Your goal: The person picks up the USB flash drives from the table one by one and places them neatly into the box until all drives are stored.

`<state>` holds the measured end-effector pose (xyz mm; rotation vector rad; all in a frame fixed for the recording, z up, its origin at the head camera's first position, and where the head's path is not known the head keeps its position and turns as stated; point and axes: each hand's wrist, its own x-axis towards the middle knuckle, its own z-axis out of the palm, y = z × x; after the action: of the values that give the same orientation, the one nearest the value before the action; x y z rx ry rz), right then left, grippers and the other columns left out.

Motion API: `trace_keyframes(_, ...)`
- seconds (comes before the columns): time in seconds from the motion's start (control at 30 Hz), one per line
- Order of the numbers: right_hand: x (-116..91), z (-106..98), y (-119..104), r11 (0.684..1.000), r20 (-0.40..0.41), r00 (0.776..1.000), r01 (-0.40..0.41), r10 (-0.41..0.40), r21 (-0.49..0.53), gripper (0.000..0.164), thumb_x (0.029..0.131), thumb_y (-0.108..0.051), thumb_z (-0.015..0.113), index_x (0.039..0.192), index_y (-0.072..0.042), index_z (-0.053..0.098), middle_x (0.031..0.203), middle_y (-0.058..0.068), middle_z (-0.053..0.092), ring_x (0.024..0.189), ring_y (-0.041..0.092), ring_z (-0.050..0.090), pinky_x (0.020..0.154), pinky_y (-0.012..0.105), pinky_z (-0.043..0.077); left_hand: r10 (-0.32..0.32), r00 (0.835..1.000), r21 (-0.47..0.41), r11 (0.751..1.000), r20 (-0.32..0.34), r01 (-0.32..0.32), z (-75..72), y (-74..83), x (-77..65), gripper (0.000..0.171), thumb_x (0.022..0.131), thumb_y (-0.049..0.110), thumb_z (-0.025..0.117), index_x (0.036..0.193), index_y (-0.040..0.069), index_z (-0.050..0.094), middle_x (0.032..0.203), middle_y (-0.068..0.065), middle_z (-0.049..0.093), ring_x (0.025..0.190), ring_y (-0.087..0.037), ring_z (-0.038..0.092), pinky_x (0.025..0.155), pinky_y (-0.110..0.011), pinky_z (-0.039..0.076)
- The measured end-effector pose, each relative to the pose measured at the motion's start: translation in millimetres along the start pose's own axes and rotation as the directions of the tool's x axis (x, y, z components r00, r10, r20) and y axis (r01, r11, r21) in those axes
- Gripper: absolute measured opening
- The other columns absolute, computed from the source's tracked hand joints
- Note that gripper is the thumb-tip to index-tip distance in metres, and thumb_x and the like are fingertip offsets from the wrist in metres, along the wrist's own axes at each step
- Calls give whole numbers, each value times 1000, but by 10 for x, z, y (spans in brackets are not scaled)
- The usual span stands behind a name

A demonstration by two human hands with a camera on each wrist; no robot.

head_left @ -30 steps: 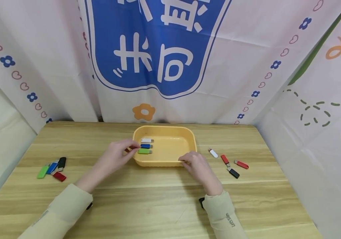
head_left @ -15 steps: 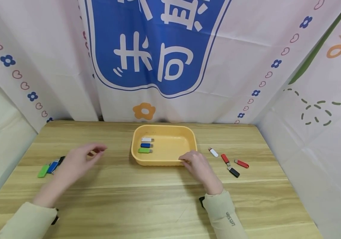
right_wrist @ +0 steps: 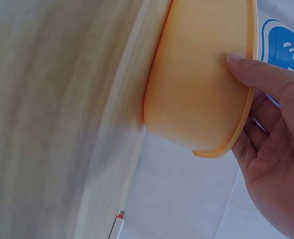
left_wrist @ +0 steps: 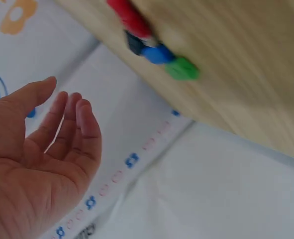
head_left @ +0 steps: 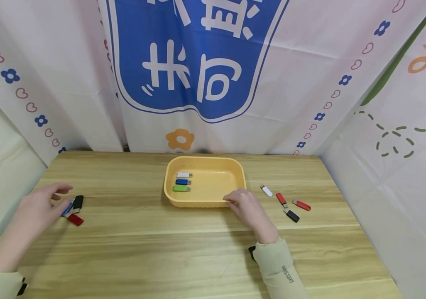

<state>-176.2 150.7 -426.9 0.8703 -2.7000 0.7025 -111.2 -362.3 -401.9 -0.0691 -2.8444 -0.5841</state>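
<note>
The left hand [head_left: 35, 209] has been moved leftward, thumb and fingertips apart, nothing held; just right of it are a red stick [head_left: 74, 219] and a black stick [head_left: 79, 202]; the tray [head_left: 218, 187] is still pinched by the right hand [head_left: 248, 211]; inside, left of that hand, a white stick [head_left: 182, 175], blue stick [head_left: 181, 182] and green stick [head_left: 179, 188] are laid left-to-right, pointing plug-first rightward.

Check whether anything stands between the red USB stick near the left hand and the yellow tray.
Nothing visible stands between the red USB stick and the yellow tray, except its raised wall. The right hand grips the near rim, off that path.
</note>
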Motion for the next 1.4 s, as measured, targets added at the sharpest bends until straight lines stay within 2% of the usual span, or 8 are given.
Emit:
trace_keyframes(0.13, 0, 0, 1, 1000, -1, 1000, -2, 2, -3, 11, 83, -6, 78, 93, -11, 79, 93, 3, 78, 86, 18, 70, 78, 34, 58, -92, 993, 44, 995, 74, 89, -23, -162, -68, 43, 92, 15, 69, 124, -10, 56, 115, -39, 60, 96, -56, 59, 72, -62, 48)
trace_keyframes(0.27, -1, -3, 0, 1000, 0, 1000, -7, 7, -3, 11, 83, -6, 78, 93, -11, 79, 93, 3, 78, 86, 18, 70, 78, 34, 58, -161, 973, 92, 985, 164, 148, -36, -273, -100, 51, 94, 20, 67, 126, -15, 50, 120, -42, 53, 99, -58, 55, 73, -63, 48)
trace_keyframes(0.4, -2, -2, -3, 1000, 4, 1000, -11, 11, -1, 11, 84, -6, 78, 93, -11, 79, 93, 3, 78, 86, 18, 70, 78, 34, 58, -184, 951, 117, 980, 249, 159, -36, -344, -103, 56, 91, 20, 68, 126, -18, 48, 120, -44, 53, 97, -58, 57, 71, -62, 50)
trace_keyframes(0.5, -4, 0, -3, 1000, 4, 1000, -12, 12, 0, 11, 84, -7, 78, 93, -11, 79, 93, 3, 78, 86, 18, 70, 77, 33, 58, -176, 940, 100, 983, 292, 153, -22, -380, -98, 59, 90, 19, 69, 126, -21, 46, 116, -46, 54, 96, -59, 57, 71, -62, 51)
trace_keyframes(0.77, -3, -1, -6, 1000, 1, 1000, -15, 15, 1, 11, 84, -6, 78, 94, -11, 79, 93, 3, 78, 86, 18, 70, 77, 34, 58, -152, 946, 59, 988, 287, 141, 27, -407, -122, 52, 84, 8, 73, 121, -21, 50, 112, -44, 58, 95, -57, 61, 71, -60, 53)
trace_keyframes(1.23, 0, 2, 4, 1000, 1, 1000, -5, 5, -4, 11, 83, -6, 78, 93, -11, 79, 92, 2, 78, 86, 18, 70, 77, 34, 58, -147, 950, 94, 988, 274, 126, 124, -519, -49, 42, 80, 2, 75, 113, -17, 57, 102, -39, 63, 85, -49, 64, 69, -57, 53)
trace_keyframes(1.4, 3, 1, 2, 1000, -5, 1000, -2, 2, -3, 11, 83, -6, 79, 93, -11, 79, 92, 3, 78, 85, 18, 70, 77, 34, 58, -151, 957, 96, 987, 248, 131, 157, -550, -27, 39, 79, 0, 73, 111, -17, 56, 100, -37, 63, 84, -49, 63, 70, -58, 51)
